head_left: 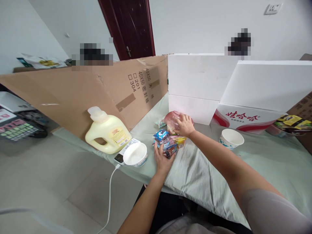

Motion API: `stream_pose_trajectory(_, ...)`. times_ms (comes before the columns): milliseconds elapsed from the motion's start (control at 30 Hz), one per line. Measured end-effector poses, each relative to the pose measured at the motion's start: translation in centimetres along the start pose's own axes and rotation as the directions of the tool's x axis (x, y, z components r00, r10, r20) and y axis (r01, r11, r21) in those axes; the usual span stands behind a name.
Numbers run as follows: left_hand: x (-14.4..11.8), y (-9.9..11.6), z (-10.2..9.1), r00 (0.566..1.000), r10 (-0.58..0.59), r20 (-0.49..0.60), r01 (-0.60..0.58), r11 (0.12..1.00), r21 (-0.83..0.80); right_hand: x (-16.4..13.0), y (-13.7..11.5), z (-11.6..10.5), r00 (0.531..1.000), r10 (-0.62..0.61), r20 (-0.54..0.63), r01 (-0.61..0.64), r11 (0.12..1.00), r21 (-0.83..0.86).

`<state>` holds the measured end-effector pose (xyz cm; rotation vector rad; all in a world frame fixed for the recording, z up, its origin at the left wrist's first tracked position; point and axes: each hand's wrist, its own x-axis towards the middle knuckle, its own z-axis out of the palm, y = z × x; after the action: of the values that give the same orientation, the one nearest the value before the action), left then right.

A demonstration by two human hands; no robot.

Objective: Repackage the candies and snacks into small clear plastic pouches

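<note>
The right hand [184,125] lies palm down over a pink see-through bag [172,121], its grip curled loosely across the top of the bag rather than closed tight round it. The left hand [161,158] rests at the near edge of a small heap of snack packets [167,142], fingers spread and pressed against the wrappers; whether it has actually pinched one I cannot tell. Bag and heap touch each other, in the middle of the table [268,162], which is covered by a pale green cloth.

By the look of it, the step in hand is gathering the packets together with the bag, one hand steadying each. The next move would seem to call for a firmer hold with the right hand, since slippery plastic under a flat palm could slide.

Just left of the heap stands a white paper bowl [135,154]; its inside looks bare. A second paper bowl [231,138] stands well apart to the right, and nothing shows in it either. Beside the first bowl lies a phone [120,158] on a white cable, and behind it a pale yellow jug [107,132] with a handle and cap, contents hidden. Farther back are a big cardboard sheet [73,87] and white boxes [202,84].
</note>
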<state>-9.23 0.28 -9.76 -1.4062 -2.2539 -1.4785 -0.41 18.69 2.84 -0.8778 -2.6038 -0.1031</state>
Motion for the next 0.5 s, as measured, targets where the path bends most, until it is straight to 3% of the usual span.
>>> stream_pose_trajectory(100, -0.3, -0.2, -0.1, 0.999, 0.047, 0.003, -0.047, 0.999, 0.016, -0.7, 0.1, 0.6, 0.996, -0.079, 0.034, 0.079, 0.997, 0.011)
stream_pose_trajectory(233, -0.3, -0.1, -0.3, 0.998, 0.058, -0.006, -0.058, 0.998, 0.031, -0.7, 2.4, -0.8, 0.977, 0.184, -0.107, -0.174, 0.98, 0.098)
stream_pose_trajectory(300, -0.3, 0.1, -0.5, 0.999, 0.046, -0.004, -0.046, 0.998, 0.053, -1.4, 4.0, -1.6, 0.926, 0.325, -0.192, -0.289, 0.938, 0.192)
stream_pose_trajectory(400, -0.3, 0.6, -0.7, 1.0, 0.015, 0.008, -0.016, 0.993, 0.115, -4.0, 6.4, -1.9, 0.85, 0.436, -0.296, -0.337, 0.882, 0.33)
stream_pose_trajectory(500, -0.3, 1.0, -0.9, 0.999, 0.023, 0.022, -0.026, 0.984, 0.179, -7.5, 8.1, -1.1, 0.717, 0.584, -0.381, -0.371, 0.782, 0.501)
